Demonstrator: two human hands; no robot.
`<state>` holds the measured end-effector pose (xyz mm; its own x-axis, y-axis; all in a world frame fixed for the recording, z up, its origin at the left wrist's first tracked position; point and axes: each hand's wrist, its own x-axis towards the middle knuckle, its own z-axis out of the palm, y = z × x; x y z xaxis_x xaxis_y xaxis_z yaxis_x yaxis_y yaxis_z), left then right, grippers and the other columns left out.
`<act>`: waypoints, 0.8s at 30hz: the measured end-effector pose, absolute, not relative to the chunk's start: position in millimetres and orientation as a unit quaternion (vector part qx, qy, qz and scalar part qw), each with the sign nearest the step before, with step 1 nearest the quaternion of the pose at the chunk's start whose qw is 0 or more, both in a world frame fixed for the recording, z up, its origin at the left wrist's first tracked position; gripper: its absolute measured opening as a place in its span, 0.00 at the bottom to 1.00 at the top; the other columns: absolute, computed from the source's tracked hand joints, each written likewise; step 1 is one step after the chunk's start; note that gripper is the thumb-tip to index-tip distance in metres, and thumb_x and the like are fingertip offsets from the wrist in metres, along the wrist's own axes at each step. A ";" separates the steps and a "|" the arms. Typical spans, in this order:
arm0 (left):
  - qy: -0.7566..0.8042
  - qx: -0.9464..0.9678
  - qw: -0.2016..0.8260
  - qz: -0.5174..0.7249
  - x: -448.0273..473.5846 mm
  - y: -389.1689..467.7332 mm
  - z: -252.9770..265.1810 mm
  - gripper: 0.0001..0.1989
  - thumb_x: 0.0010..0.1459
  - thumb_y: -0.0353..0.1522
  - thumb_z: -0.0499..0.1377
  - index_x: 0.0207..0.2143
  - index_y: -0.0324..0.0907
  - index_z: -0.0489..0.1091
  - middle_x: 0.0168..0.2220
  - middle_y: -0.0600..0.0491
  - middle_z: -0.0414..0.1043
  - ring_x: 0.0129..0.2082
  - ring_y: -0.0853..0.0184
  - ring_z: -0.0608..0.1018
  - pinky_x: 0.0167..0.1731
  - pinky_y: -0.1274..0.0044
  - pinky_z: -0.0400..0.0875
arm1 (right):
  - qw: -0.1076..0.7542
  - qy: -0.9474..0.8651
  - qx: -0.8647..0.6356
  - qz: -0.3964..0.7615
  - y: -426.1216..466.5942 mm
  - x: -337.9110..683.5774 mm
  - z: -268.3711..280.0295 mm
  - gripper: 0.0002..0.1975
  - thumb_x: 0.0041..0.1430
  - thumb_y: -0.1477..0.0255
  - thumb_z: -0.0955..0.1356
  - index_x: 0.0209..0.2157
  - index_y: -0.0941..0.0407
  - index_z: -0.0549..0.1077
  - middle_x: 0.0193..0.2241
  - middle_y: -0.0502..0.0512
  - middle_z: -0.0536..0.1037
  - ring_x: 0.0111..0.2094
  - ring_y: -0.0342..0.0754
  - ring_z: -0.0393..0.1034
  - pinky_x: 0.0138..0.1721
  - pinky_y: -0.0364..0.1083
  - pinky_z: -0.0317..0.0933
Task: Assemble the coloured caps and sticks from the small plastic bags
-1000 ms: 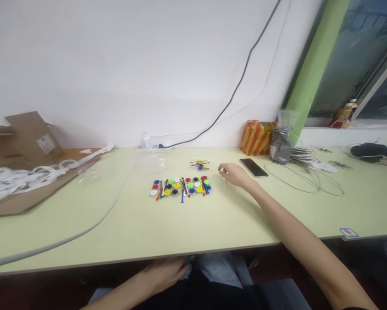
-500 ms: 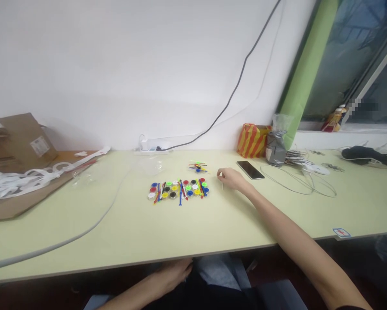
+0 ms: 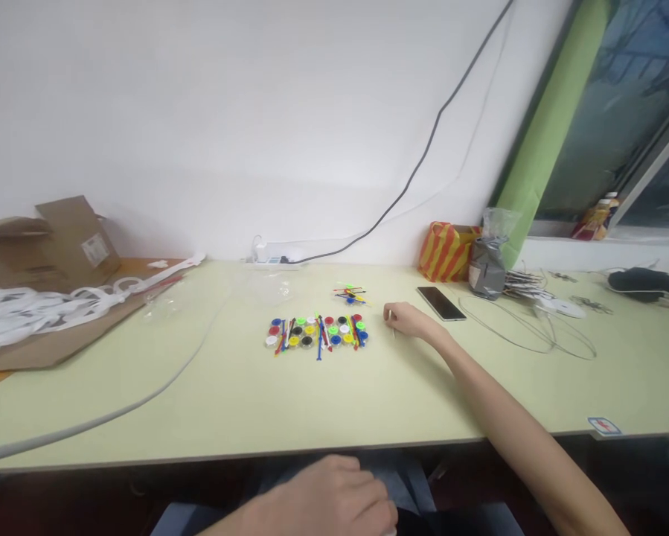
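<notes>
My right hand (image 3: 405, 320) hovers low over the table, right of the coloured pieces, fingers pinched on a thin white stick (image 3: 394, 334) that points down. My left hand (image 3: 339, 497) is raised in front of the table's near edge, back up, fingers curled in; what they hold, if anything, is hidden. Several round discs (image 3: 306, 342) in red, blue, green, yellow, white and black, with clear rims, lie in rows. Across them rest bundles of slim arrow-shaped plastic sticks (image 3: 319, 342). A small pile of such sticks (image 3: 350, 294) lies behind the rows.
A phone (image 3: 441, 303) lies right of my right hand. Behind it stand a striped bag (image 3: 446, 251) and a grey bag (image 3: 487, 266). Thin cable loops (image 3: 527, 344) spread rightward. At left are a cardboard box (image 3: 77, 242), white strips (image 3: 49, 313) and a thick grey cable (image 3: 127, 406).
My left hand has risen from below the table edge and moved right. My right hand stays beside the rows with the white stick. The view has shifted slightly left.
</notes>
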<state>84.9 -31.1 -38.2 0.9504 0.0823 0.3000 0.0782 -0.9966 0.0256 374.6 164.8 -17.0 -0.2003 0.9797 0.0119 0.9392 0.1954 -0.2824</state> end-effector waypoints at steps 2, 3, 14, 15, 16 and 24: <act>0.071 0.976 0.011 0.206 80.6 -18.4 -6.9 0.10 0.71 0.33 0.48 0.39 0.44 0.67 0.28 0.51 0.74 0.25 0.68 0.74 0.26 0.73 0.64 | 0.101 -0.766 -0.624 0.113 166.7 376.7 -17.8 0.09 0.59 0.79 0.68 0.42 0.58 0.75 0.35 0.56 0.81 0.34 0.46 0.73 0.34 0.41 0.58; 0.085 0.970 0.010 0.227 77.3 -7.9 6.1 0.09 0.71 0.32 0.48 0.42 0.43 0.67 0.29 0.52 0.75 0.27 0.68 0.75 0.27 0.73 0.65 | 0.105 -0.765 -0.625 0.115 167.6 377.6 -18.3 0.11 0.59 0.79 0.68 0.43 0.58 0.75 0.35 0.56 0.81 0.34 0.46 0.73 0.34 0.41 0.59; 0.260 0.936 0.037 0.233 58.6 144.3 18.4 0.13 0.69 0.39 0.52 0.43 0.43 0.72 0.32 0.54 0.75 0.29 0.69 0.76 0.31 0.78 0.65 | 0.162 -0.750 -0.634 0.095 165.6 376.1 -10.5 0.11 0.55 0.82 0.67 0.38 0.60 0.79 0.38 0.60 0.82 0.38 0.48 0.74 0.38 0.42 0.61; 0.253 0.937 0.027 0.238 58.8 150.0 14.5 0.14 0.70 0.39 0.51 0.42 0.43 0.73 0.33 0.53 0.75 0.30 0.69 0.75 0.32 0.78 0.65 | 0.175 -0.751 -0.629 0.093 163.6 373.5 -9.1 0.10 0.55 0.82 0.68 0.37 0.59 0.79 0.38 0.60 0.82 0.37 0.48 0.74 0.38 0.42 0.61; 0.245 0.938 0.016 0.243 59.7 154.0 10.9 0.15 0.70 0.39 0.50 0.41 0.42 0.73 0.34 0.52 0.75 0.31 0.68 0.75 0.33 0.78 0.65 | 0.193 -0.754 -0.621 0.094 162.0 369.6 -7.7 0.09 0.55 0.82 0.68 0.36 0.59 0.79 0.37 0.59 0.82 0.36 0.48 0.74 0.37 0.43 0.62; 0.183 0.935 -0.036 0.302 79.8 166.3 0.5 0.12 0.70 0.36 0.52 0.41 0.42 0.74 0.30 0.52 0.74 0.31 0.67 0.76 0.32 0.77 0.66 | 0.430 -0.750 -0.452 0.221 170.3 305.7 5.6 0.04 0.53 0.73 0.72 0.31 0.60 0.78 0.30 0.56 0.81 0.31 0.47 0.74 0.34 0.44 0.66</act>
<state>79.8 166.3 0.5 0.7509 0.3212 0.5770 0.3643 -0.9303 0.0439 305.7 170.3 5.6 -0.2215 0.8677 0.4450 0.4885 0.4936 -0.7195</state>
